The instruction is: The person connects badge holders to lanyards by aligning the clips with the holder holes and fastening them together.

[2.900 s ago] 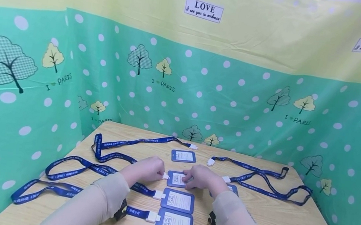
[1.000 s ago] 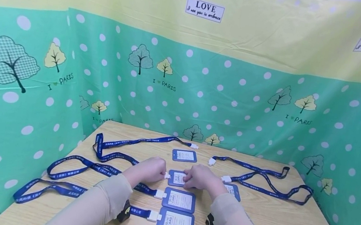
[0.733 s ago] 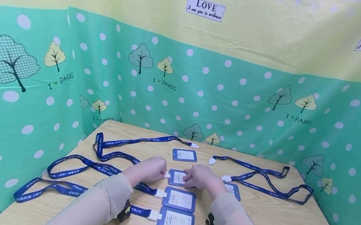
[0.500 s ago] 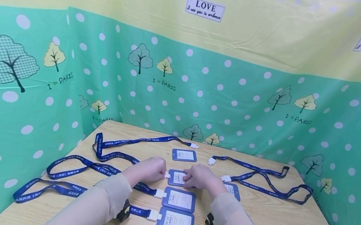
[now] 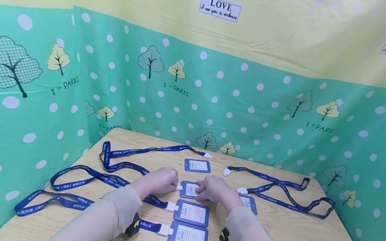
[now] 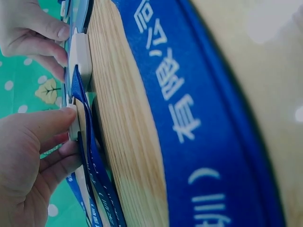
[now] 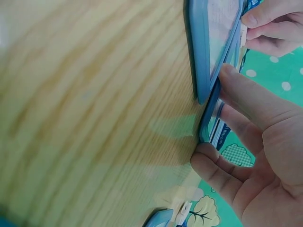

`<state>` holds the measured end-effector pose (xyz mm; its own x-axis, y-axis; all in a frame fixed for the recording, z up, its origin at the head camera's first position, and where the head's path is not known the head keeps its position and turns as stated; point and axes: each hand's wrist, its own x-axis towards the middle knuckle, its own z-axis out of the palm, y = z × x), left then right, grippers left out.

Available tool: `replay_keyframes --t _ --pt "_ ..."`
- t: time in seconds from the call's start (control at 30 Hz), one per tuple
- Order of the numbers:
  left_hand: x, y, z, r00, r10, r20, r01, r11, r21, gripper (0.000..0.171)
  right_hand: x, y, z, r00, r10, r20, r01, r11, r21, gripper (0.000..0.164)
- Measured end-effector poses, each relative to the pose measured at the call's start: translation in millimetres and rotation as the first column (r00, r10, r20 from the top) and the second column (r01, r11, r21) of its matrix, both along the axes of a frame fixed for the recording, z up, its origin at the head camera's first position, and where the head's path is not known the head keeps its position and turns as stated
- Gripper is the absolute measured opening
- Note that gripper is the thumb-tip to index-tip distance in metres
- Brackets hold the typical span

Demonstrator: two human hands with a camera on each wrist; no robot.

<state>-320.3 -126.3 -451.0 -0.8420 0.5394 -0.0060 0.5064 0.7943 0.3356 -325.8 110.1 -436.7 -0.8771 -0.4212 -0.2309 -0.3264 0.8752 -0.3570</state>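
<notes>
My left hand [image 5: 160,180] pinches a white lanyard clip [image 6: 74,124] between thumb and fingers. That clip meets the left end of a blue ID card holder [image 5: 189,190] lying third from the front in a column of holders. On the holder's right end is my right hand [image 5: 215,189], its thumb and fingers [image 7: 232,75] gripping the edges in the right wrist view. Whether the clip is fastened is hidden by the fingers. Toward me lie two more card holders [image 5: 193,214], [image 5: 188,237], each joined to a blue lanyard [image 5: 60,200] running left.
Farther back lies a loose card holder [image 5: 197,165] below a lanyard's white clip [image 5: 207,155]. Right of my right hand, another card holder [image 5: 249,204] is partly covered by the wrist. Two blue lanyards [image 5: 287,204] spread over the table's [image 5: 308,239] right side. Patterned curtains [image 5: 253,103] enclose the back and sides.
Both hands keep their hold on the clip and the card holder. Since the oldest frame, more of the card holder beside my right wrist shows, and the head view has shifted slightly.
</notes>
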Motion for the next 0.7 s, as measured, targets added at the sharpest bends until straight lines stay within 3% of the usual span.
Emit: replay_keyframes --t 0.7 --pt "-0.4 3.5 -0.8 1.000 0.022 -0.001 -0.022 1.000 -0.017 0.014 0.5 -1.3 1.1 1.000 -0.003 -0.002 0.003 1.000 -0.003 0.021"
